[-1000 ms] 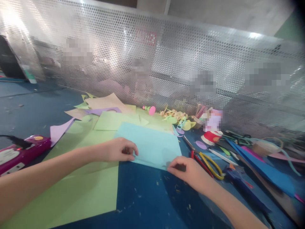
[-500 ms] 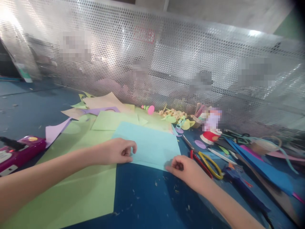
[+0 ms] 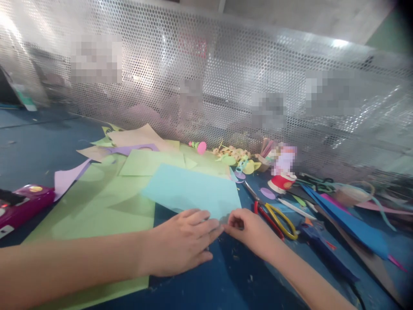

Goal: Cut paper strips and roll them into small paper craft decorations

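Scissors and glue gun, lower right
A magenta power strip lies lower left; a perforated panel above.

Upper-left glare, slight overall blur

The blue surface bears green paper, scissors, a power strip.

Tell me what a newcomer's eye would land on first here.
Probably the light-blue sheet, bright mid-view, with the person's left grip and right grip close together at its near edge. Next might come the scissors with one red and one yellow handle, just right of the sheet, and the magenta power strip at the left edge. Behind it all, a shiny perforated metal panel spans the view.
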The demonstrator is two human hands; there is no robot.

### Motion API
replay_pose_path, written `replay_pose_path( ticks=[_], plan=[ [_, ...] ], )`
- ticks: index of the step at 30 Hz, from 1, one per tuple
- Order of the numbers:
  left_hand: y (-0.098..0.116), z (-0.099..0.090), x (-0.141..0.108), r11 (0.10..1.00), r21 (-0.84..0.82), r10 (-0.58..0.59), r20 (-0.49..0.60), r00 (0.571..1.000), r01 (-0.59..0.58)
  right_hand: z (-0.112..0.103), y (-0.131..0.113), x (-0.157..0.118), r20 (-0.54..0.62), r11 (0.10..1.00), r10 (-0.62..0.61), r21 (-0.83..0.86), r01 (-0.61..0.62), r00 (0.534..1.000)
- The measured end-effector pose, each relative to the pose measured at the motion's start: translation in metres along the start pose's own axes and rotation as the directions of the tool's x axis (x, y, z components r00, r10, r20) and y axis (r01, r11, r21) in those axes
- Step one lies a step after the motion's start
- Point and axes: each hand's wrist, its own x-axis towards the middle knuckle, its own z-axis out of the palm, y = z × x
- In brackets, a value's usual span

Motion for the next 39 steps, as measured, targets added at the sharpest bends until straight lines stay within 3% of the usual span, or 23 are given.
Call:
replay_pose_path(
  ticks=[5,10,26,29,31,34,39],
  plan=[
    [-0.006,0.004,0.001,0.991,-0.126,-0.037,0.040,0.999,0.041,-0.002,0.001,0.001,-0.005,1.000,0.007,-0.011,-0.007,1.000],
    [-0.008,0.000,0.001,0.982,-0.178,-0.046,0.088,0.995,0.061,-0.012,0.002,-0.001,0.067,1.000,0.016,-0.001,-0.016,0.998],
    [-0.007,-0.005,0.004,0.982,-0.163,-0.071,0.146,0.987,0.095,-0.046,0.024,-0.004,0.229,0.984,0.015,-0.174,0.026,0.973],
    [-0.005,-0.006,0.004,0.983,-0.154,-0.077,0.151,0.986,0.101,-0.061,0.027,-0.003,0.201,0.984,0.033,-0.179,0.003,0.979],
    [-0.004,-0.006,0.004,0.984,-0.148,-0.081,0.151,0.985,0.104,-0.067,0.027,-0.002,0.115,0.987,0.077,-0.147,-0.060,0.990],
    [-0.004,-0.007,0.003,0.986,-0.135,-0.081,0.147,0.986,0.101,-0.062,0.022,-0.001,0.037,0.995,0.075,-0.076,-0.072,0.997],
    [-0.004,-0.003,0.004,0.988,-0.117,-0.081,0.128,0.988,0.097,-0.029,0.020,0.000,0.087,0.988,-0.028,-0.152,0.041,0.996]
  ],
)
